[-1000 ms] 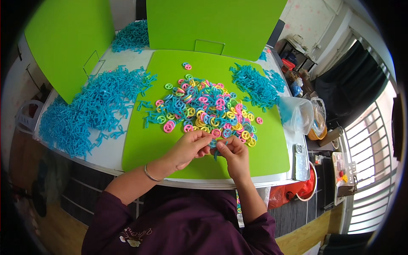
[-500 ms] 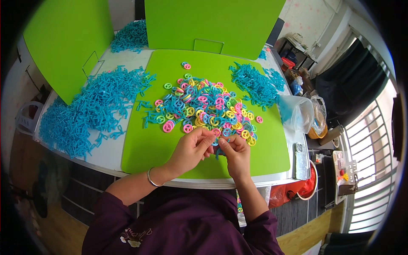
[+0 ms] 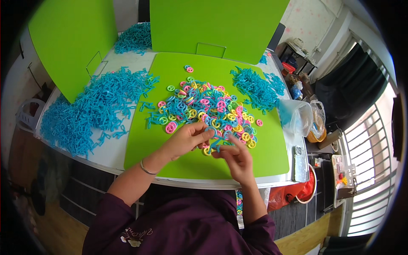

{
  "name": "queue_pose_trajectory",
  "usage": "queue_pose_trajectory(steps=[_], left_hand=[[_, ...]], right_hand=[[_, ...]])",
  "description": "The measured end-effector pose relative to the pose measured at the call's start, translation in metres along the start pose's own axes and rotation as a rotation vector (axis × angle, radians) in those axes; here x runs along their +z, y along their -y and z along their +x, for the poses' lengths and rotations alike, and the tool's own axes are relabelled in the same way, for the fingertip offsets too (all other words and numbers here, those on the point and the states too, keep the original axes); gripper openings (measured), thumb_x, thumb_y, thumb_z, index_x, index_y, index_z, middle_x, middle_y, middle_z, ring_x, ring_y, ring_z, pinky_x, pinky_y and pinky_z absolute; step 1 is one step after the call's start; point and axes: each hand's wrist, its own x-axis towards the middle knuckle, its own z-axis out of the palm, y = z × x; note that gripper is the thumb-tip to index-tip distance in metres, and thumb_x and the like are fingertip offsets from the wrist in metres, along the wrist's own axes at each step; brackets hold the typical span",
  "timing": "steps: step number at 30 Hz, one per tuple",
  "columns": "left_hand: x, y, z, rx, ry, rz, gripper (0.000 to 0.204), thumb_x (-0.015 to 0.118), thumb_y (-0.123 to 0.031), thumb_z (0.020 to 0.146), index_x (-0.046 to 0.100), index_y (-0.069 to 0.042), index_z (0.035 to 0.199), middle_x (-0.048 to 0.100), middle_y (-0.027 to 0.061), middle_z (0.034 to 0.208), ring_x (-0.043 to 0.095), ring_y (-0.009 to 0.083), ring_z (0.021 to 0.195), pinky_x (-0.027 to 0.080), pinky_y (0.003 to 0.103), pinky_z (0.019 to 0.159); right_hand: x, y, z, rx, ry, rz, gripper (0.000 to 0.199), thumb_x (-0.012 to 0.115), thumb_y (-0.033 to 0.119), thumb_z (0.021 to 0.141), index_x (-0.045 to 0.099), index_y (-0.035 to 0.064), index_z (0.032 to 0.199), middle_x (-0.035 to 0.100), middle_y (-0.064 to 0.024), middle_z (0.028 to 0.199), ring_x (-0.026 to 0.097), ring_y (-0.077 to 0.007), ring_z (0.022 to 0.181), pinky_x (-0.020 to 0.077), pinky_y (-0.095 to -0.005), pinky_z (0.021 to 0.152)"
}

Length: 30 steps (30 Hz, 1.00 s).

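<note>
- Green mat (image 3: 272, 161) on the white counter (image 3: 114, 148) is seen mid-frame.
- Coloured plastic rings (image 3: 208, 108) are heaped just above both hands.
- A blue piece (image 3: 216, 143) is pinched between left hand (image 3: 185, 140) and right hand (image 3: 238, 157), nearly level.

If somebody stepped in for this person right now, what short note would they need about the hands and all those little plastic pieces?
Left hand: pinching a small ring at the near edge of the ring pile.
Right hand: holding a blue stick piece against it.
Mixed coloured rings lie heaped mid green mat.
Blue sticks: large pile left of the mat, smaller pile at its right.
Done: cannot tell how many are finished.
Left: most rings lie loose.
</note>
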Motion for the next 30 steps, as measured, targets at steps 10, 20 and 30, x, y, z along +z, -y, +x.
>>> queue_pose_trajectory(steps=[10, 20, 30], left_hand=[[-0.020, 0.012, -0.003, 0.192, -0.046, 0.917, 0.019, 0.068, -0.024, 0.083, 0.062, -0.008, 0.091, 0.058, 0.0032, 0.069, 0.056, 0.0164, 0.064, 0.044, 0.028, 0.060], [-0.009, 0.000, 0.002, 0.030, -0.054, 0.251, 0.020, 0.072, -0.008, 0.079, 0.063, -0.001, 0.095, 0.066, 0.0062, 0.080, 0.064, 0.0148, 0.073, 0.052, 0.026, 0.063], [0.000, 0.009, 0.003, -0.034, -0.031, -0.335, 0.017, 0.065, -0.004, 0.085, 0.063, 0.001, 0.101, 0.066, 0.0054, 0.086, 0.064, 0.0104, 0.074, 0.055, 0.023, 0.069]], right_hand=[[-0.014, -0.001, 0.012, -0.498, -0.175, -0.828, 0.022, 0.067, -0.004, 0.076, 0.063, 0.0039, 0.096, 0.060, -0.0071, 0.087, 0.058, -0.0186, 0.079, 0.0441, -0.0270, 0.075], [-0.013, -0.006, 0.006, 0.148, -0.200, -0.260, 0.015, 0.061, 0.006, 0.089, 0.057, -0.0007, 0.101, 0.063, -0.0053, 0.097, 0.058, -0.0100, 0.085, 0.0475, -0.0238, 0.075], [0.006, -0.012, 0.018, 0.149, -0.153, -0.070, 0.013, 0.060, 0.008, 0.090, 0.061, -0.0002, 0.101, 0.066, -0.0048, 0.091, 0.063, -0.0137, 0.085, 0.0479, -0.0259, 0.077]])
